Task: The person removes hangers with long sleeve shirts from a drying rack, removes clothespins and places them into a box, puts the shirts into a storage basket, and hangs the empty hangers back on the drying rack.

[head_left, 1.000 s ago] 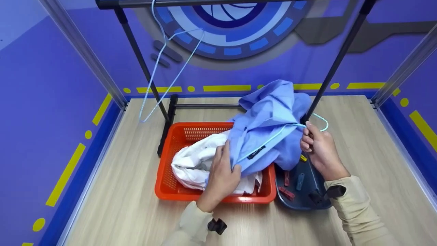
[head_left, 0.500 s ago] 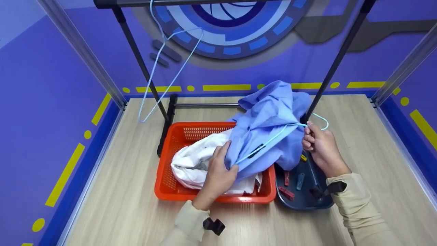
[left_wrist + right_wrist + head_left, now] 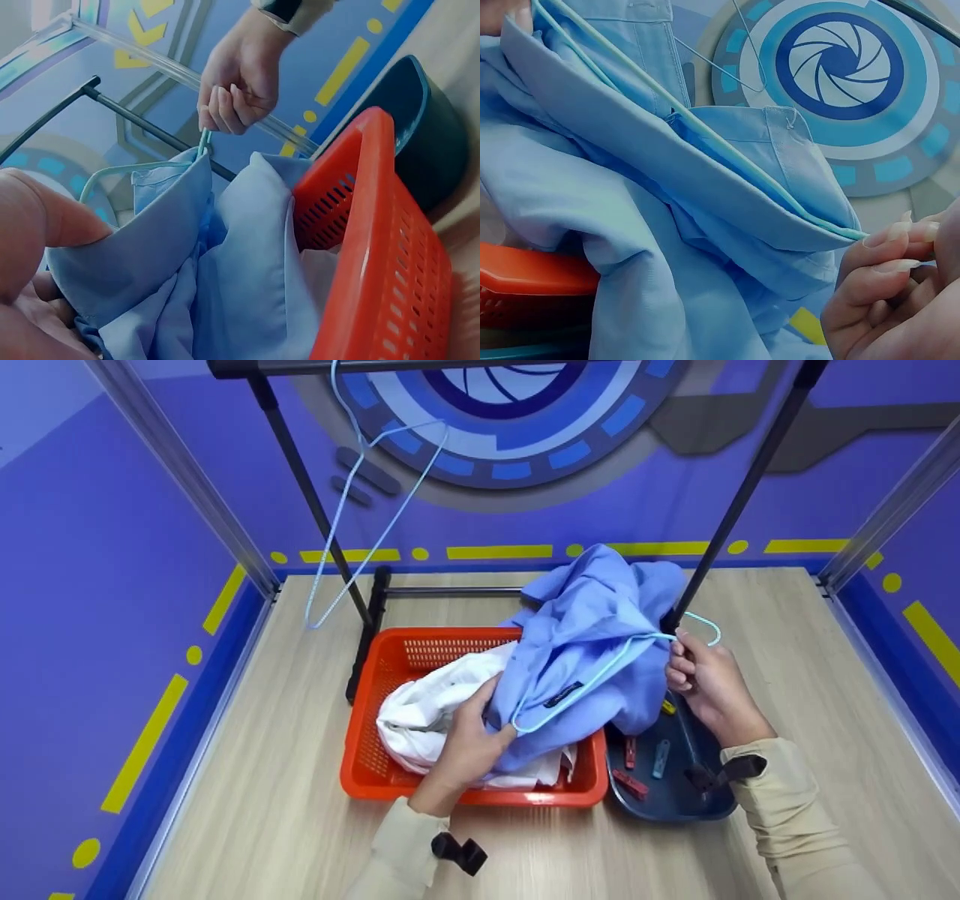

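A blue garment (image 3: pixel 577 660) with buttons and a dark label hangs in folds over the right side of the red basket. A light-blue wire hanger (image 3: pixel 600 679) lies along its collar-like band, one rounded end near my left thumb. My right hand (image 3: pixel 709 682) pinches the hanger at the base of its hook, with fingers curled. With thumb and fingers my left hand (image 3: pixel 472 742) grips the garment's edge; in the left wrist view the thumb presses on the blue cloth (image 3: pixel 142 255). Part of the hanger runs behind the band in the right wrist view.
White cloth (image 3: pixel 420 720) lies in the red basket (image 3: pixel 472 795). To its right, a dark tub (image 3: pixel 667 810) holds several clothespins (image 3: pixel 630 784). A black rack (image 3: pixel 300 472) stands behind, and another wire hanger (image 3: pixel 337 510) hangs from its bar.
My left hand has shifted slightly left and down. The hanger's left end, earlier hidden near my hand, now shows in front of the cloth. My right hand keeps its grip, nearly still.
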Available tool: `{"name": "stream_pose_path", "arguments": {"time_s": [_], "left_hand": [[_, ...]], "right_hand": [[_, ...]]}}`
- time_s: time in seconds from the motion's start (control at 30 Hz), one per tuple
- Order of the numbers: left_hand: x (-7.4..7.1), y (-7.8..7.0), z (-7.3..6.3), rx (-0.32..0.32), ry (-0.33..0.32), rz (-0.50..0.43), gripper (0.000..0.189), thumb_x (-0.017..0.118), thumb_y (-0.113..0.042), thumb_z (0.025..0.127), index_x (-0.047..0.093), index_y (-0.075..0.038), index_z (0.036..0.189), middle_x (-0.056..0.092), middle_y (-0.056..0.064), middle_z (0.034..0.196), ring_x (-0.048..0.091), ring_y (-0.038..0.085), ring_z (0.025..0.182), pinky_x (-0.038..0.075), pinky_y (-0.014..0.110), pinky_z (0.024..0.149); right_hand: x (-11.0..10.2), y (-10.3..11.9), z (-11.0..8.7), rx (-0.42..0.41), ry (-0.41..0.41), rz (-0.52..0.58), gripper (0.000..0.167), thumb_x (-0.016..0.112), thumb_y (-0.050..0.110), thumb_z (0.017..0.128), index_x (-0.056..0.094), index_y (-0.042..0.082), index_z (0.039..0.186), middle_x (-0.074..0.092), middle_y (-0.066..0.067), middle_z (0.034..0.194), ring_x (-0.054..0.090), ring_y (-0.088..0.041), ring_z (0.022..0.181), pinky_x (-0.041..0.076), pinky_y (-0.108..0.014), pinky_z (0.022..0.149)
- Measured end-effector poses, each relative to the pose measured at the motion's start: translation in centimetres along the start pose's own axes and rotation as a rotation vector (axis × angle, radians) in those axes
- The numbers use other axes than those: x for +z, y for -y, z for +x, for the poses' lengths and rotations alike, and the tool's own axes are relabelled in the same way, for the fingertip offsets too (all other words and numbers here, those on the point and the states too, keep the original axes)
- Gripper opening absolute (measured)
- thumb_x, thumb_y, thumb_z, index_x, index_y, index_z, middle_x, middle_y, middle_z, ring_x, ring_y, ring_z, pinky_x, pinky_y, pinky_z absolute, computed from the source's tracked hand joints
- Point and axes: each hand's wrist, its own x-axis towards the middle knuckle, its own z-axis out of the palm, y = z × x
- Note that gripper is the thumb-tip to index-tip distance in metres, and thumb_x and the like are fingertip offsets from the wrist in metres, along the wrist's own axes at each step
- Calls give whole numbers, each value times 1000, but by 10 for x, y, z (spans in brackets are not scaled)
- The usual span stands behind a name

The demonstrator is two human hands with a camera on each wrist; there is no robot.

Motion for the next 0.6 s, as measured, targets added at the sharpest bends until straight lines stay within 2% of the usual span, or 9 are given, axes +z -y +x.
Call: {"name": "stream_pose_path", "arguments": {"time_s": [0.1, 0.2, 0.4, 0.6], "left_hand": [[-3, 0, -1, -12, 21, 13, 74, 71, -10, 84, 35, -4, 148, 44, 15, 148, 41, 30, 136, 29, 49, 115], [-5, -1, -3, -25, 28, 51, 89, 78, -24, 81, 27, -12, 152, 39, 12, 151, 40, 29, 136, 30, 50, 114], [-8, -2, -5, -22, -2, 185, 101, 83, -34, 74, 22, -19, 154, 31, 7, 155, 37, 26, 138, 31, 47, 114], [-7, -12, -8, 77, -51, 410, 105, 83, -45, 70, 25, -15, 153, 25, 7, 154, 30, 25, 141, 29, 50, 115]], "right_hand": [[-1, 0, -1, 5, 26, 9, 41, 38, 24, 105, 50, 11, 68, 35, 8, 50, 35, -6, 44, 15, -22, 50], [-1, -1, -3, 2, 50, 20, 40, 38, 24, 105, 50, 11, 69, 34, 7, 51, 35, -7, 45, 13, -25, 52], [4, -2, -7, 12, 51, 21, 40, 37, 25, 105, 49, 12, 70, 34, 8, 51, 35, -6, 44, 13, -25, 52], [15, -4, -11, 20, 8, 21, 41, 35, 25, 106, 51, 13, 70, 34, 9, 50, 34, -5, 44, 16, -22, 50]]}}
